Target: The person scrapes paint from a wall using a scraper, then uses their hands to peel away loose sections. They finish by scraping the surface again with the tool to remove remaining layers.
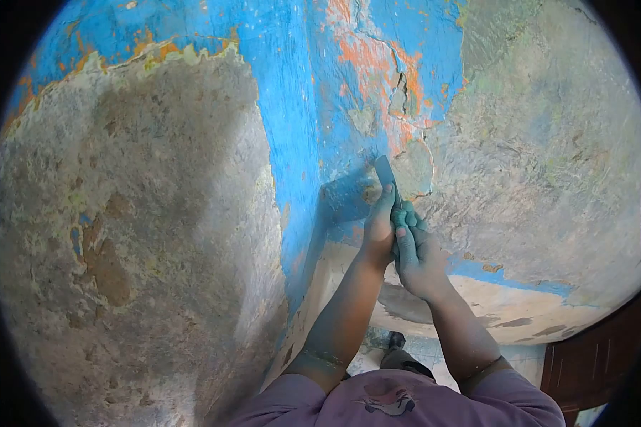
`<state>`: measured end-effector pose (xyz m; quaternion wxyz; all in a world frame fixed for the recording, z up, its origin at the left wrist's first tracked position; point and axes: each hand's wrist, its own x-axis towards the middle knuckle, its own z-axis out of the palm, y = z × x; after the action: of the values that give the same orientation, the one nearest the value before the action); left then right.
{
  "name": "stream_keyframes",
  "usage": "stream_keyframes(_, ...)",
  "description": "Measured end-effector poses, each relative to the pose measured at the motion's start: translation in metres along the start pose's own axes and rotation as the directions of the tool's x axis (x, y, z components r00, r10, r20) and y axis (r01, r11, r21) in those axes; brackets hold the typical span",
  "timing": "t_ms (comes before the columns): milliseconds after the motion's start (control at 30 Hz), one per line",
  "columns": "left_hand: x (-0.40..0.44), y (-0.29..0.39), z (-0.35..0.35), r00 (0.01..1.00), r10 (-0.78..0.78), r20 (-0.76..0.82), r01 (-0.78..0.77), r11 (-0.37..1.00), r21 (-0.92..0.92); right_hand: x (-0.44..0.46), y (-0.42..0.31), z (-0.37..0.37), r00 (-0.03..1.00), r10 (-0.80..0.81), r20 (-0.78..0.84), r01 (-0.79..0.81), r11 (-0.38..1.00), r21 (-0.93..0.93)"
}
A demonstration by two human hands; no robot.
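Observation:
Both hands are on a scraper [384, 169] with a flat metal blade, raised against the wall near the inner corner. My left hand [379, 226] is closed at the base of the blade, its thumb pointing up along it. Below and to the right, my right hand [418, 257] wraps round the handle, which the fingers mostly hide. The blade's tip is at the blue paint [349, 153], beside a patch of bare plaster [412, 167]. Bluish dust coats the fingers of both hands.
To the left stands a wall [157, 178] of bare grey plaster, edged with blue paint. A crack [400, 89] runs through orange and blue paint above the hands. Dark brown wooden furniture [584, 363] stands at lower right. A shoe [396, 340] shows on the floor.

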<state>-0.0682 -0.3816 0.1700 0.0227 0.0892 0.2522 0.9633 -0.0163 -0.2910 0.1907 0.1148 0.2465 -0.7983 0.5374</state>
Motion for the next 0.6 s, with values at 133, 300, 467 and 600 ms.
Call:
stream_keyframes(133, 0.003, 0.002, -0.004, 1.000, 0.007, 0.012, -0.008, 0.999, 0.052, 0.002, 0.008, 0.015, 0.995, -0.046, -0.088, 0.048, 0.998, 0.029)
stream_keyframes(300, 0.004, -0.003, 0.000, 0.997, 0.004, 0.083, 0.005, 0.994, -0.107, -0.003, -0.007, -0.001, 0.989, 0.141, 0.033, -0.144, 0.984, 0.107)
stream_keyframes(467, 0.006, 0.004, -0.001, 0.999, 0.051, 0.003, -0.051, 0.998, 0.030, 0.003, 0.008, 0.014, 0.998, 0.012, -0.064, -0.010, 1.000, 0.026)
stream_keyframes(600, 0.000, 0.002, 0.006, 0.999, 0.001, -0.048, 0.000, 1.000, 0.007, -0.004, 0.005, 0.004, 0.997, -0.028, -0.072, 0.032, 0.998, 0.050)
